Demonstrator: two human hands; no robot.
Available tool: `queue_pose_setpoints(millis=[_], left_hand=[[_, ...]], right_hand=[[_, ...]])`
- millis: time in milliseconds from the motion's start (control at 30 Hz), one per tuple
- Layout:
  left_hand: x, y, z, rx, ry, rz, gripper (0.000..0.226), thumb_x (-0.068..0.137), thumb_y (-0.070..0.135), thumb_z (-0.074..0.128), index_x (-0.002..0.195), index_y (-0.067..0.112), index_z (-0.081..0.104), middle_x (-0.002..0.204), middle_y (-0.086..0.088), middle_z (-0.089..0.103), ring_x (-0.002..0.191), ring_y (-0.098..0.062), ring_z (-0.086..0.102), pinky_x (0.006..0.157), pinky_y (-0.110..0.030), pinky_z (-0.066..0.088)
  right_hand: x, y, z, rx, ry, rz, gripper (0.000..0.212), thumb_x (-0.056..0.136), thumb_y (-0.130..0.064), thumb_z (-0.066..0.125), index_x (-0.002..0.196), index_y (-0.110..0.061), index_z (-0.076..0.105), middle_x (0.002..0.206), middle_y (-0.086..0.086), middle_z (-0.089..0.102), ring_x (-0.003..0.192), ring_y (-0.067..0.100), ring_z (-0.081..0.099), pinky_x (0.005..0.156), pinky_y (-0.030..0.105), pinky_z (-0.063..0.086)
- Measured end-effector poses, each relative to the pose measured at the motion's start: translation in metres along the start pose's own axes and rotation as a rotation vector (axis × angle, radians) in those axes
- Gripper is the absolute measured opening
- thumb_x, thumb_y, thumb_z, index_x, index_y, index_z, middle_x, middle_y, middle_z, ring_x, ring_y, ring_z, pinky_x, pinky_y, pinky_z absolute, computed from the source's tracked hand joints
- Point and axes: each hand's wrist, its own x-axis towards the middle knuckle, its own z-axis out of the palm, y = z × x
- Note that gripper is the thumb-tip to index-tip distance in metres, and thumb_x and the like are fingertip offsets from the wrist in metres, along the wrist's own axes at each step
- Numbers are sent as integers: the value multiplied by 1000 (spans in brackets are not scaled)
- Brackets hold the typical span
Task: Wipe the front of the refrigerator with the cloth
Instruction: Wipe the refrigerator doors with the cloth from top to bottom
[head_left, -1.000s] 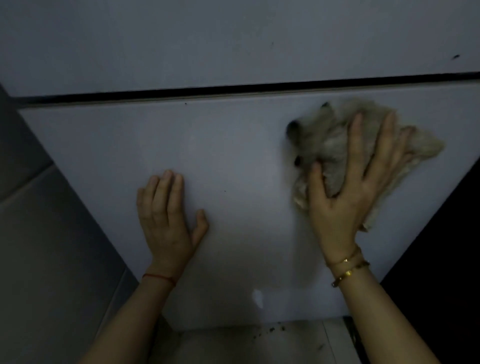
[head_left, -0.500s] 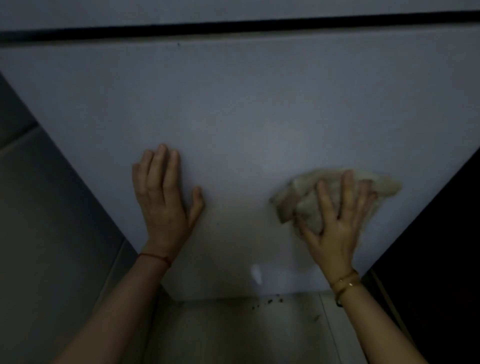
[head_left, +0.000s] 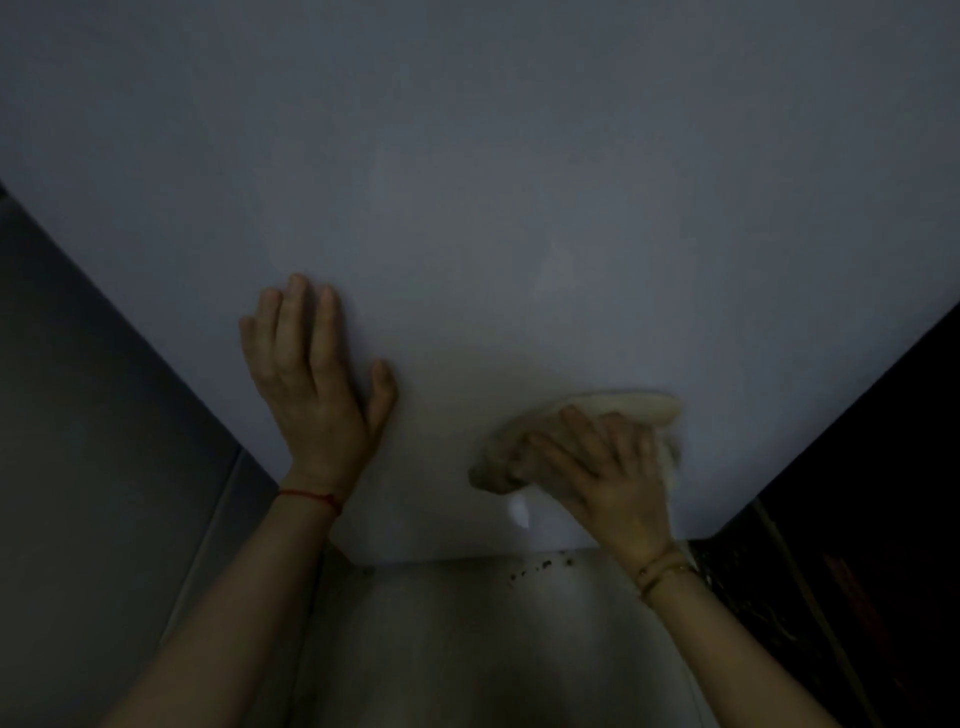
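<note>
The right hand (head_left: 605, 467) lay with its fingers spread and flattened over a crumpled, pale beige cloth (head_left: 623, 408), pressing it against the smooth grey-white door front of the refrigerator (head_left: 493, 208) near the door's lower right corner, just above the bottom edge. That flat press, rather than a pinch, probably kept as much fabric as possible in contact with the panel while wiping. The left hand (head_left: 311, 379) rested open, palm flat on the door toward its lower left edge, well apart from the cloth; it held nothing and most likely braced the person (who seemed to be leaning low). A thin red string bracelet (head_left: 311, 499) circled the left wrist and gold bangles (head_left: 660, 569) the right.

A small white mark (head_left: 518, 512) sat on the door just below the cloth; whether it was a sticker, a glare spot or residue could not be told in the dim light. Dark crumbs (head_left: 540, 566) lay scattered on the pale floor (head_left: 467, 649) beneath the bottom edge. The door's upper part ran out of view, the cloth's underside was hidden by the hand, and the dark area (head_left: 857, 519) beyond the right edge was too murky to identify.
</note>
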Motion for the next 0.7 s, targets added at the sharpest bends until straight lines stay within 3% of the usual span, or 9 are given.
queue_pose_setpoints(millis=[100,167,267,367,467,600,700], left_hand=[[0,0,0,2,11,6,54,100,34,41,146,10,25,147,-17,25,155,-9,2,128,-37,5],[0,1,0,4,14,7,54,100,33,40,146,11,25,147,-17,25,155,-9,2,128,-37,5],[0,1,0,7,8,-2,55,100,33,41,147,10,25,148,-17,24,155,-9,1,128,-38,4],[-1,1,1,5,1,-11,55,99,33,41,146,8,26,147,-18,26,155,-9,1,128,-37,3],[-1,2,-1,-2,-5,-6,55,99,32,42,145,7,27,146,-19,27,155,-8,1,128,-36,3],[1,3,-2,-5,-5,-4,54,99,33,43,145,8,26,144,-20,28,155,-7,0,128,-36,3],[1,0,-4,-10,-35,16,53,100,32,44,144,6,28,144,-19,29,154,-8,1,128,-36,2]], right_hand=[[-3,29,-14,75,96,404,49,99,-45,47,142,-21,42,152,20,27,135,46,27,112,70,23],[16,43,-26,143,218,580,60,102,-45,47,156,-28,26,160,20,17,146,47,13,118,70,11],[50,37,-37,148,269,538,63,103,-51,44,158,-37,17,164,14,11,149,46,11,124,59,2],[69,7,-36,72,156,275,57,97,-49,52,149,-35,34,156,14,22,147,42,17,120,61,14],[71,4,-41,10,105,81,54,92,-44,60,141,-30,43,148,9,34,139,38,29,123,56,9],[105,9,-59,141,261,347,55,99,-46,56,147,-23,41,155,15,26,151,33,10,122,64,4],[142,-10,-59,100,364,379,55,101,-51,49,149,-26,41,156,15,28,153,38,11,124,60,2]])
